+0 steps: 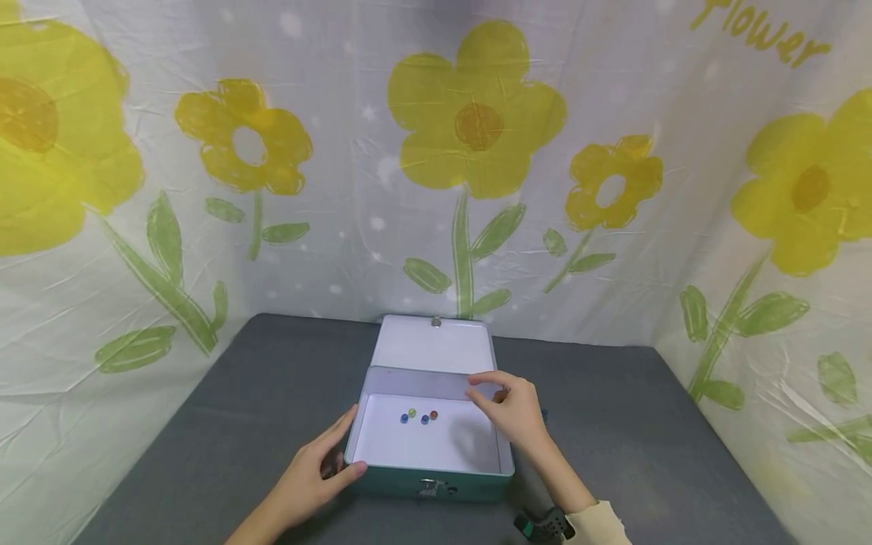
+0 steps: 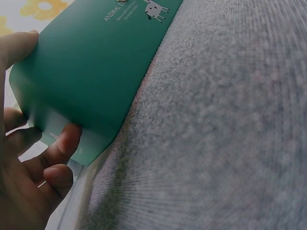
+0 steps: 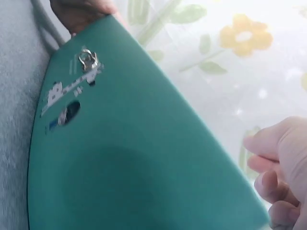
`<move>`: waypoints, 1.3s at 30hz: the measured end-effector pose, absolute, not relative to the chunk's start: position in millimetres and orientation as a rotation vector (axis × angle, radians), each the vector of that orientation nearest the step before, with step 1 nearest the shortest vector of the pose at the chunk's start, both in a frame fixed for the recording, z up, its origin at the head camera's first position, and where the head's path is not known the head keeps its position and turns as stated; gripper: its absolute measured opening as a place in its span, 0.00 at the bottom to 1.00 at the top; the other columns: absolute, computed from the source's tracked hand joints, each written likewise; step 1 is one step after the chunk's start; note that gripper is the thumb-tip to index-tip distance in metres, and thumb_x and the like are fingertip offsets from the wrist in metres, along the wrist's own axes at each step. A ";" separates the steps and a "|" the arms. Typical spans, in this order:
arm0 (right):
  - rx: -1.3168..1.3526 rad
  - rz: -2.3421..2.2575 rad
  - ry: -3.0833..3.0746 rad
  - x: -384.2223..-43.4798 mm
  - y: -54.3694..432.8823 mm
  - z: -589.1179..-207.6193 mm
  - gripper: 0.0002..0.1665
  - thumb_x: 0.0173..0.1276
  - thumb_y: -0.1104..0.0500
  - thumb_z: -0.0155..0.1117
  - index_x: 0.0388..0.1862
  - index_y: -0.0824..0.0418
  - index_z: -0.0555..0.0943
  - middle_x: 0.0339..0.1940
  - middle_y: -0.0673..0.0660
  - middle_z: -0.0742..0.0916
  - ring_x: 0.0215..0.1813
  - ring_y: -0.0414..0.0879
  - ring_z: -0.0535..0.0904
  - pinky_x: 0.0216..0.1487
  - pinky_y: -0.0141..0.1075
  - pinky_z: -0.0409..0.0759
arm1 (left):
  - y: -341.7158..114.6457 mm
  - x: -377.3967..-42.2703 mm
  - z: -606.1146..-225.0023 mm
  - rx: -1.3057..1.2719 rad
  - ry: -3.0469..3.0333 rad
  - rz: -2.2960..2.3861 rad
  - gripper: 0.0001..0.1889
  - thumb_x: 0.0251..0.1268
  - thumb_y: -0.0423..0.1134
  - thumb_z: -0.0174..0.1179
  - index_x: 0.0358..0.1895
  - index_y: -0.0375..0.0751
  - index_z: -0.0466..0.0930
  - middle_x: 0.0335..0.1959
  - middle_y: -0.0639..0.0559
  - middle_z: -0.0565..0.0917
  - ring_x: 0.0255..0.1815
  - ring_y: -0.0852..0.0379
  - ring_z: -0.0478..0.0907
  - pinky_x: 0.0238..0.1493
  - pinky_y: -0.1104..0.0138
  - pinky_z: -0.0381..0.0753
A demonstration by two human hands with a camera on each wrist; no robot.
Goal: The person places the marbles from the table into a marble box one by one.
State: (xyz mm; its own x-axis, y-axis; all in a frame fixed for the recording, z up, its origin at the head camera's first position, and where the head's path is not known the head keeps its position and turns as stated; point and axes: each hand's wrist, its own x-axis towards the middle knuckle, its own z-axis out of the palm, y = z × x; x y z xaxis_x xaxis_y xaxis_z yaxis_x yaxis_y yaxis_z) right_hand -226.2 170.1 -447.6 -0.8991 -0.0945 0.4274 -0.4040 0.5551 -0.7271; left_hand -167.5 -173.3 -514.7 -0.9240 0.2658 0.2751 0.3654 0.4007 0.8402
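A green tin box point(image 1: 436, 484) with a white inside stands with its lid point(image 1: 436, 344) laid back. On its white floor lie several small round marbles: a blue one point(image 1: 404, 418), a yellow-green one point(image 1: 412, 413), another blue one point(image 1: 425, 419) and an orange-red one point(image 1: 434, 415). My left hand point(image 1: 309, 477) holds the box's front left corner, thumb on the front rim and fingers along the left side. Above the right rim hovers my right hand point(image 1: 514, 409); its thumb and index finger are apart, and I see nothing between them.
Partly hidden behind the right wrist, a small blue thing point(image 1: 545, 415) lies right of the box. The box stands on a dark grey cloth-covered table point(image 1: 647, 454). A flower-printed curtain point(image 1: 341, 265) encloses the back and sides. A metal clasp point(image 3: 88, 60) sits on the box front.
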 end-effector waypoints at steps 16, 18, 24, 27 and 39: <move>0.333 1.277 -2.317 -220.7 226.1 -460.6 0.11 0.67 0.62 0.79 0.48 0.57 0.92 0.07 0.45 0.75 0.09 0.29 0.59 0.12 0.28 0.59 | -172.8 -168.9 -510.0 -0.591 -2.543 -1.550 0.43 0.68 0.44 0.74 0.83 0.46 0.64 0.77 0.35 0.71 0.28 0.67 0.69 0.27 0.72 0.72; 0.321 1.253 -2.324 -219.9 232.9 -460.8 0.11 0.67 0.63 0.79 0.48 0.59 0.92 0.06 0.46 0.75 0.09 0.29 0.60 0.12 0.29 0.59 | -172.9 -169.3 -511.4 -0.590 -2.541 -1.547 0.43 0.68 0.43 0.74 0.83 0.46 0.64 0.77 0.35 0.71 0.28 0.67 0.69 0.27 0.72 0.72; 0.260 1.168 -2.331 -219.2 254.8 -464.0 0.11 0.66 0.63 0.79 0.47 0.58 0.92 0.08 0.48 0.77 0.11 0.28 0.58 0.15 0.28 0.57 | -173.9 -170.2 -514.6 -0.581 -2.538 -1.543 0.43 0.68 0.42 0.75 0.83 0.46 0.64 0.76 0.37 0.72 0.28 0.67 0.69 0.27 0.72 0.72; 0.225 1.142 -2.342 -219.5 266.4 -468.9 0.10 0.67 0.62 0.78 0.47 0.56 0.92 0.07 0.45 0.73 0.10 0.28 0.56 0.14 0.28 0.56 | -173.8 -169.4 -513.4 -0.590 -2.537 -1.548 0.43 0.68 0.42 0.74 0.83 0.46 0.64 0.76 0.36 0.72 0.28 0.67 0.69 0.27 0.72 0.72; 0.065 1.106 -2.454 -217.6 299.6 -497.8 0.12 0.69 0.62 0.77 0.49 0.62 0.91 0.13 0.52 0.84 0.09 0.29 0.58 0.13 0.27 0.56 | -172.8 -167.1 -513.7 -0.584 -2.547 -1.580 0.43 0.68 0.42 0.74 0.83 0.45 0.64 0.73 0.38 0.75 0.29 0.67 0.68 0.27 0.72 0.71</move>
